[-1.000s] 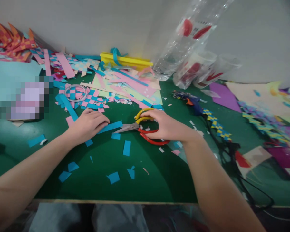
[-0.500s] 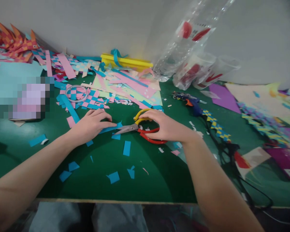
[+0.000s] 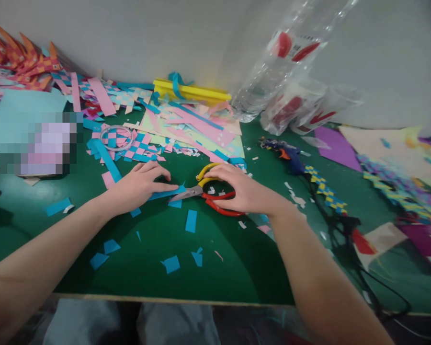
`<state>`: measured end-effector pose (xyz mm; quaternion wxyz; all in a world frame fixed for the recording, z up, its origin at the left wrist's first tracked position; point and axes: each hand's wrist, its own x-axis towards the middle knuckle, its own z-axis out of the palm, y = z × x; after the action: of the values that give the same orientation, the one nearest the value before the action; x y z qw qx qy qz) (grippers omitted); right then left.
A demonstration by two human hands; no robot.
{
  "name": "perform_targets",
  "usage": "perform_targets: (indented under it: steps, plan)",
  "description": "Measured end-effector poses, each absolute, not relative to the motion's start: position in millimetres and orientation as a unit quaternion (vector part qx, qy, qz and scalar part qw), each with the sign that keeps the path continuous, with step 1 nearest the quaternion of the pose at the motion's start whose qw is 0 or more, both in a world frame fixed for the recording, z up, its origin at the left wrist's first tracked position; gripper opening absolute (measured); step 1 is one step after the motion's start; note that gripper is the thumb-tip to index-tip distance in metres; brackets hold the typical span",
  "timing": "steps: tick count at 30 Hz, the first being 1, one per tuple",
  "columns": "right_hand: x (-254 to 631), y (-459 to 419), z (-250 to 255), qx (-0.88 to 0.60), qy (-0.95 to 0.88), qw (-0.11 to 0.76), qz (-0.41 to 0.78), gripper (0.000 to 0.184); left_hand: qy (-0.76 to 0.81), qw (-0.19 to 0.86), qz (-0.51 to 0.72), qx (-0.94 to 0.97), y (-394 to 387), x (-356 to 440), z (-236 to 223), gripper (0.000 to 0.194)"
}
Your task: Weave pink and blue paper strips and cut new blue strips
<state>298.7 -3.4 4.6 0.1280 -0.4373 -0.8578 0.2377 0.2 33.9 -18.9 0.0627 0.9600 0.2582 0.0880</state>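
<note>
My left hand (image 3: 138,189) holds a blue paper strip (image 3: 160,194) just above the green tabletop, its thumb lying along the strip. The strip's right end lies at the blades of the scissors (image 3: 193,191). One yellow handle and one red handle spread apart in my right hand (image 3: 242,189), with the fingers in the yellow loop and the thumb at the red one. Whether the blades have cut into the paper cannot be made out. A blue scrap (image 3: 175,203) lies beneath the blades, and a blue paper rectangle (image 3: 191,221) lies nearer the front.
Blue offcuts (image 3: 170,264) lie scattered along the front. Behind my hands are a clear tape ring (image 3: 116,138), woven paper pieces, pink strips (image 3: 187,120) and a yellow bar (image 3: 192,92). Plastic cups (image 3: 290,103) and a glue gun (image 3: 289,158) with a black cord stand to the right.
The scissors and my right hand have shifted slightly left, closer to my left hand and over the strip's end. The whole view has drifted a little.
</note>
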Motion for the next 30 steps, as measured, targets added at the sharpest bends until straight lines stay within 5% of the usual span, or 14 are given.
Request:
perform_targets:
  steps: [30]
  plan:
    - [308.0,0.0,7.6,-0.438,-0.858,0.118,0.24,0.036,0.252,-0.014,0.082,0.964,32.3,-2.4,-24.3,0.056]
